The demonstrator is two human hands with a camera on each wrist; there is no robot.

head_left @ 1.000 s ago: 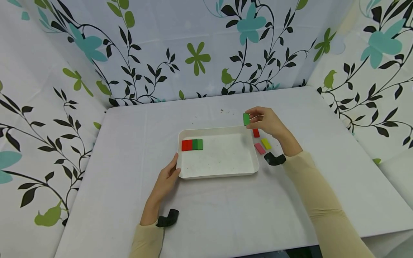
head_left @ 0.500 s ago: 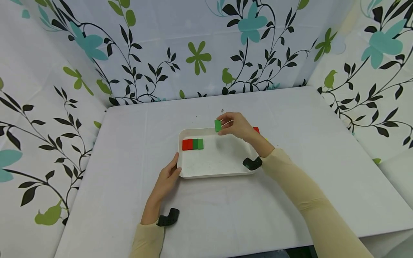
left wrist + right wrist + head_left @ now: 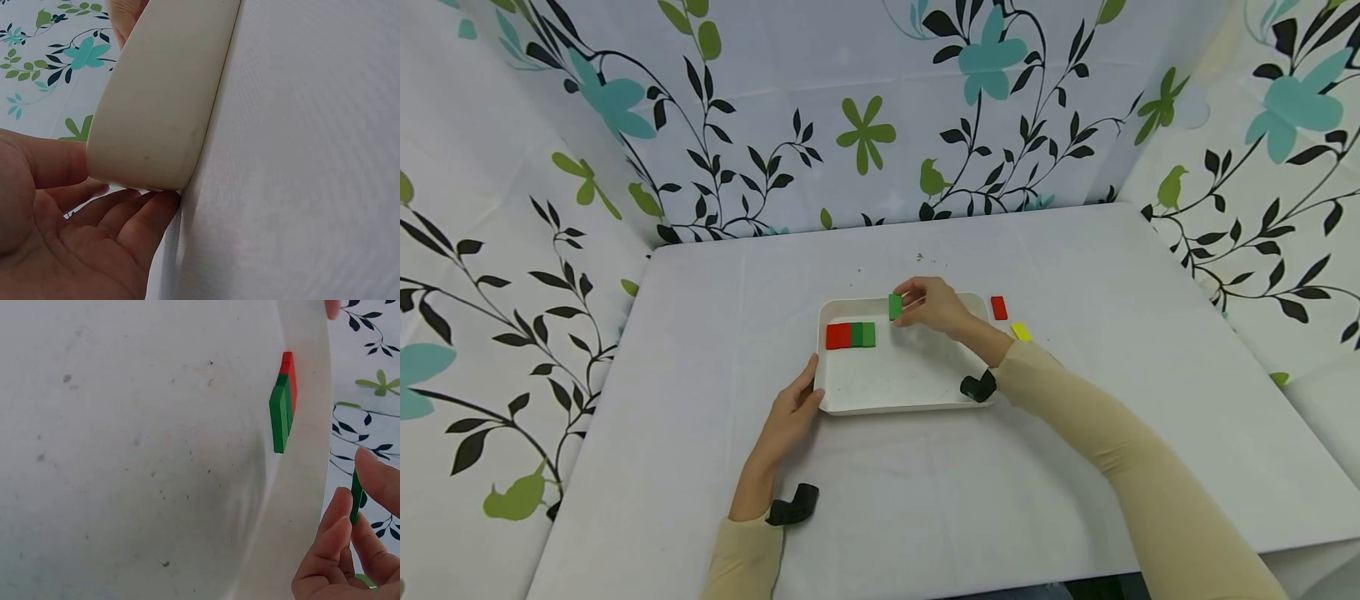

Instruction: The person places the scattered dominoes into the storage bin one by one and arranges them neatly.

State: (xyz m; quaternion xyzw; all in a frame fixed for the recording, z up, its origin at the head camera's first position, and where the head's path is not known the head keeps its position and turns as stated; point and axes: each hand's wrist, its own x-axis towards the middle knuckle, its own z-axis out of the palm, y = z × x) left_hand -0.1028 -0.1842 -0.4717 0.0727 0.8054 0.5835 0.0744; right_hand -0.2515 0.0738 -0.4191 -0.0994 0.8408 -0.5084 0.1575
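In the head view a white tray [image 3: 910,408] lies on the table, with my left hand [image 3: 792,412] holding its near left corner. The left wrist view shows that hand's thumb and fingers [image 3: 147,228] on the corner's outer wall. My right hand [image 3: 934,305] pinches a small green tile [image 3: 895,307] over the tray's far side. In the right wrist view the held tile [image 3: 356,499] appears edge-on between thumb and fingertips. Inside the tray at the left, red tiles [image 3: 838,336] and green tiles [image 3: 862,335] form a tight row, to the left of the held one.
Right of the tray lie a red tile [image 3: 998,307] and a yellow tile [image 3: 1020,331], the latter partly hidden by my right sleeve. A white cloth [image 3: 925,500] covers the table. Patterned curtains [image 3: 760,108] stand behind and at both sides.
My right hand has carried the green tile left from beyond the tray's right edge, then slightly lower towards the row. A pink tile is now hidden behind the right arm. The left hand stays put.
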